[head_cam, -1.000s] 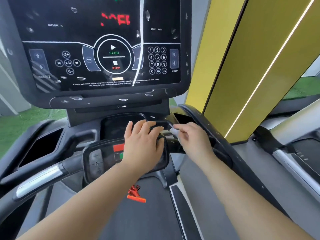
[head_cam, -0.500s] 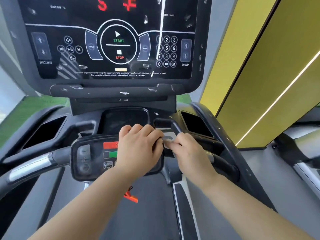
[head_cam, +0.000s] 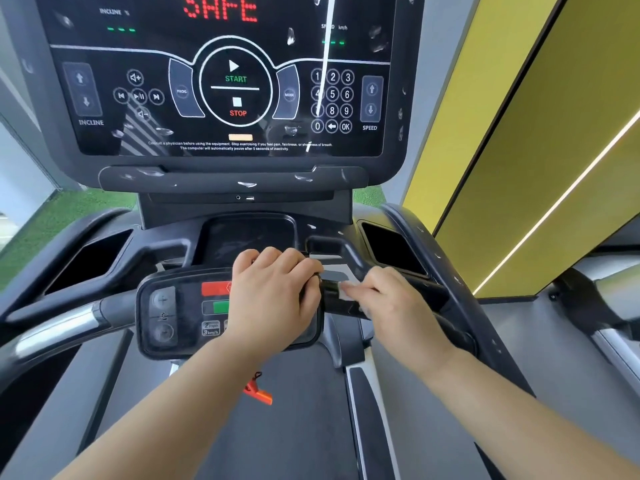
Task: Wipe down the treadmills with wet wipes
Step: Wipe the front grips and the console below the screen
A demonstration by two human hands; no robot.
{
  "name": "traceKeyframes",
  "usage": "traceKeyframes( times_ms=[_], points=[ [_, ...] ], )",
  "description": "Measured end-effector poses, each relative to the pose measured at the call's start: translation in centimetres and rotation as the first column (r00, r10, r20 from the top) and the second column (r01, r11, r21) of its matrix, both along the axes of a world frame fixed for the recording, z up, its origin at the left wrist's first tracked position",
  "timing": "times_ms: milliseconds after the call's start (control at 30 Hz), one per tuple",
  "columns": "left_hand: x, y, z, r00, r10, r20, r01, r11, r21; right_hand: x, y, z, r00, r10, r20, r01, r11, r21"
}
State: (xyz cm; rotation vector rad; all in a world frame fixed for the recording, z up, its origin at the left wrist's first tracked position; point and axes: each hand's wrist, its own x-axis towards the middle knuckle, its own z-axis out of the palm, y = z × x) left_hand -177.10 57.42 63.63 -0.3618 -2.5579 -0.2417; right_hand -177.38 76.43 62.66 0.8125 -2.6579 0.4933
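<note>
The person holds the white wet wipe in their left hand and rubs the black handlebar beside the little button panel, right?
No, the head view shows the white wet wipe in the right hand, on the black handlebar beside the little button panel. The left hand only holds that panel.

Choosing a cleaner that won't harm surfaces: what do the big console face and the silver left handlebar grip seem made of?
The big black console face looks like glossy plastic or glass: it mirrors lights sharply. The silver left handlebar grip looks like polished metal, given bright streaked highlights, perhaps metallised plastic.
</note>
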Motion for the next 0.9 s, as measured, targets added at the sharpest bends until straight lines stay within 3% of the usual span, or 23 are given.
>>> traceKeyframes(
  times_ms=[100,233,500,633,900],
  points=[
    [0.1,0.0,0.0,1.0,0.006,-0.001,-0.006,1.0,-0.003,-1.0,0.2,0.8,0.995,0.021,0.1,-0.018,0.999,-0.031],
    [0.0,0.0,-0.1,1.0,0.007,-0.002,-0.007,1.0,-0.014,-3.2,-2.8,2.2,0.984,0.084,0.155,-0.095,0.993,0.066],
    [0.1,0.0,0.1,1.0,0.025,0.016,-0.024,1.0,-0.019,-5.1,0.0,3.7,0.86,-0.034,0.509,-0.057,0.985,0.163],
    [0.1,0.1,0.0,1.0,0.023,0.007,-0.023,1.0,-0.02,-5.2,-1.5,4.0,0.867,-0.023,0.498,-0.093,0.974,0.207],
    [0.0,-0.1,-0.1,0.999,0.009,-0.033,-0.009,1.0,-0.011,-3.9,-0.4,3.1,0.883,-0.045,0.467,-0.011,0.993,0.117]
  ],
)
